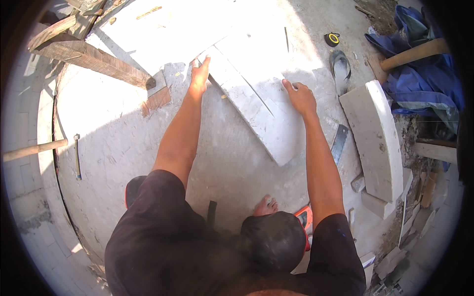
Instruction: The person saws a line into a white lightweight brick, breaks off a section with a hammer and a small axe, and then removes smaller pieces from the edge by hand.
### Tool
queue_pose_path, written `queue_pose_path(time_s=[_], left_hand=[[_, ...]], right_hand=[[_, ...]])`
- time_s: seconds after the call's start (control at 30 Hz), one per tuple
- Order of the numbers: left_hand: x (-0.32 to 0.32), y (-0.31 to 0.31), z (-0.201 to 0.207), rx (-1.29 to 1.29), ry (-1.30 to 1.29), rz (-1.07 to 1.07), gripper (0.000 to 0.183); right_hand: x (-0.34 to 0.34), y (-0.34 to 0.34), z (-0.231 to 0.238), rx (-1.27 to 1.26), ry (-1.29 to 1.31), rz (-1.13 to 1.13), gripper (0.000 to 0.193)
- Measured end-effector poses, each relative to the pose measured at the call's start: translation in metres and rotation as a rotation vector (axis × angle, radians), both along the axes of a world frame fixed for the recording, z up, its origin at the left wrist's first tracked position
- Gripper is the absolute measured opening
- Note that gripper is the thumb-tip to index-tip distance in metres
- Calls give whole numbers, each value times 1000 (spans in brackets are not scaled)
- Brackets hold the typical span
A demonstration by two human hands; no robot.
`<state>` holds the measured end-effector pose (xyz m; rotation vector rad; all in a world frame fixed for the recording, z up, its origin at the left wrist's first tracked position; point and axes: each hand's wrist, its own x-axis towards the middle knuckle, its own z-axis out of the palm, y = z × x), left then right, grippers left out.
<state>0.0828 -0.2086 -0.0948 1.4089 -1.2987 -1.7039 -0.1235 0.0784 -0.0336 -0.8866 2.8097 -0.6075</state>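
Observation:
A flat, pale white slab (249,111) lies slanted on the concrete floor in front of me, its near corner pointing toward me. Along its top runs a thin dark straight line (244,80); I cannot tell whether it is a groove or a thin rod. My left hand (199,75) is closed on the slab's far left edge, thumb on top. At the right edge my right hand (301,98) grips with curled fingers, partly hidden from above. Below my right forearm lies a handsaw, its grey blade (339,143) and orange-red handle (304,217) showing on either side.
A thick pale block (373,140) stands at the right, near a flip-flop (340,71) and a yellow-black tape measure (333,39). Blue tarpaulin (419,74) is bunched beyond. Wooden beams (94,59) jut in from the far left; a metal bar (77,157) lies left.

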Motion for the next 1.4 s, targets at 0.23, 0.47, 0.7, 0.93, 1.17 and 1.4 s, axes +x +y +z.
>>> queue_pose_path(time_s=[0.23,0.47,0.7,0.93,1.17,1.4], left_hand=[[8,41,46,149,45,164,99],[0,162,181,-299,264,-23,76],[-8,237,221,-232,371,-80,77],[27,279,229,-278,488,-170,106],[40,313,273,-552,492,-319,124],[28,243,330,-667,459,-493,137]], right_hand=[[41,24,12,-69,-183,-88,67],[51,138,24,-594,-261,-159,44],[9,192,50,-507,-386,-128,49],[8,173,97,-898,-567,123,83],[38,217,43,-1123,-604,72,119],[2,106,18,-1443,-473,142,114]])
